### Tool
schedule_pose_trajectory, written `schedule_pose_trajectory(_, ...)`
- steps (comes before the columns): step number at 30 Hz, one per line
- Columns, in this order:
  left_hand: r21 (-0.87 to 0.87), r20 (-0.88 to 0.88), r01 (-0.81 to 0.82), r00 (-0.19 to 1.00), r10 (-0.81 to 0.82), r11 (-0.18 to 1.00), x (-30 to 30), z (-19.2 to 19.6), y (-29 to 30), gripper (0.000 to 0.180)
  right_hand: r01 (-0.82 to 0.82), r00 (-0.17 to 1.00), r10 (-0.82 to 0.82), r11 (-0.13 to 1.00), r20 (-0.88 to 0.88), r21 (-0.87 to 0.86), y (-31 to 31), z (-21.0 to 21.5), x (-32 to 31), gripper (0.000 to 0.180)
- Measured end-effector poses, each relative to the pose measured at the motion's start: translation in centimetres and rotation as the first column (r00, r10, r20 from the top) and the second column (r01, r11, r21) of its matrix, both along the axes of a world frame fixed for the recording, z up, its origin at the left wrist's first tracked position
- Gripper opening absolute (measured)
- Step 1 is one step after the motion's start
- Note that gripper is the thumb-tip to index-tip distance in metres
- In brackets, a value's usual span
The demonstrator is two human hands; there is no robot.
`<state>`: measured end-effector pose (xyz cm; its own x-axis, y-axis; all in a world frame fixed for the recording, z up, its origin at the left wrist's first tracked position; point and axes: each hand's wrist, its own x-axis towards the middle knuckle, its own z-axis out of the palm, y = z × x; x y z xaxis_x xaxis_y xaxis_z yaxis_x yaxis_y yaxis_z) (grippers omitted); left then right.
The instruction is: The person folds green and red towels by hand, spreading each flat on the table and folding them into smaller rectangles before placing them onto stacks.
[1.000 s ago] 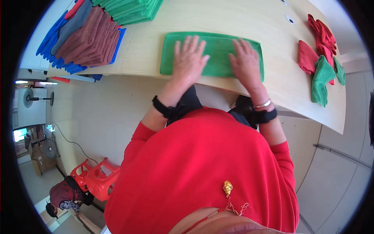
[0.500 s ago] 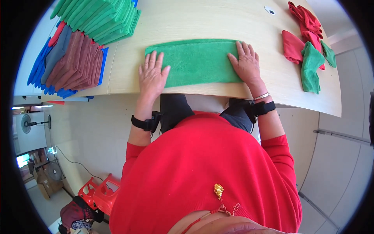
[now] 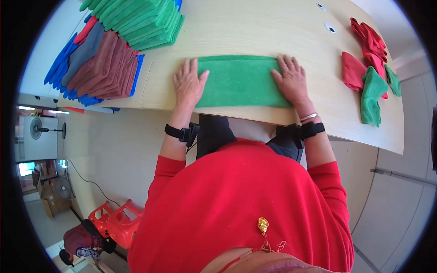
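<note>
A green folded towel (image 3: 240, 82) lies flat on the table in front of me, its long side running left to right. My left hand (image 3: 188, 83) rests at its left end, palm down with the fingers stretched out and the thumb toward the cloth. At the right end my right hand (image 3: 292, 80) lies the same way, thumb on the towel and fingers spread along the edge. Both hands are open and grip nothing.
Stacks of folded green towels (image 3: 141, 20) and brown towels (image 3: 102, 68) stand at the left, with blue and grey ones beside them. Crumpled red cloths (image 3: 353, 72) and green cloths (image 3: 372, 95) lie at the right. Red stools (image 3: 123, 225) and a person (image 3: 82, 241) are at lower left.
My left hand has slid outward to the towel's left edge, covering less of it. The whole view has shifted slightly. The towel stays flat between both hands.
</note>
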<state>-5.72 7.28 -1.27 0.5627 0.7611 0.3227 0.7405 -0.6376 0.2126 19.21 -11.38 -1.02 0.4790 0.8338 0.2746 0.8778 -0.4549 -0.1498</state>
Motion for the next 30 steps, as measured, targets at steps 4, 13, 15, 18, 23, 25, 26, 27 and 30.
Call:
schedule_pose_trajectory(4,-0.192,-0.183,-0.219,0.966,0.184,0.957,-0.8,3.9,-1.7,0.051,0.168,0.982,-0.158,0.982,0.105,-0.091,-0.4,0.0,0.2,0.057)
schedule_pose_trajectory(13,-0.475,0.117,-0.066,0.984,0.138,0.878,-0.4,2.0,0.2,0.036,-0.145,0.981,0.148,0.989,0.124,-0.034,4.7,0.8,-7.3,0.056)
schedule_pose_trajectory(15,-0.750,0.409,0.211,0.893,0.189,0.627,-1.8,1.4,1.0,0.033,-0.153,0.985,0.153,0.988,0.085,-0.006,4.9,0.0,-7.1,0.056)
schedule_pose_trajectory(18,-0.813,0.547,0.418,0.787,0.286,0.405,-2.5,2.3,1.2,0.033,-0.146,0.988,0.145,0.989,0.059,0.011,4.8,-0.4,-7.0,0.057)
schedule_pose_trajectory(23,-0.764,0.645,0.593,0.689,0.331,0.255,-1.7,6.0,0.3,0.035,-0.144,0.989,0.142,0.989,0.048,0.025,4.7,-0.5,-7.1,0.057)
schedule_pose_trajectory(25,-0.738,0.674,0.634,0.672,0.307,0.231,-0.5,7.3,-0.5,0.035,-0.133,0.990,0.132,0.991,0.046,0.033,4.6,-0.6,-7.0,0.057)
schedule_pose_trajectory(26,-0.725,0.687,0.655,0.666,0.293,0.213,0.6,8.0,-1.0,0.035,-0.130,0.991,0.129,0.991,0.046,0.026,4.5,-0.7,-7.0,0.057)
schedule_pose_trajectory(27,-0.712,0.700,0.672,0.656,0.282,0.203,1.5,8.8,-1.5,0.034,-0.136,0.990,0.135,0.990,0.047,0.022,4.6,-0.6,-7.1,0.057)
schedule_pose_trajectory(30,-0.682,0.730,0.705,0.648,0.214,0.193,4.5,9.3,-2.5,0.033,-0.135,0.990,0.133,0.990,0.041,0.051,4.8,-0.8,-7.1,0.056)
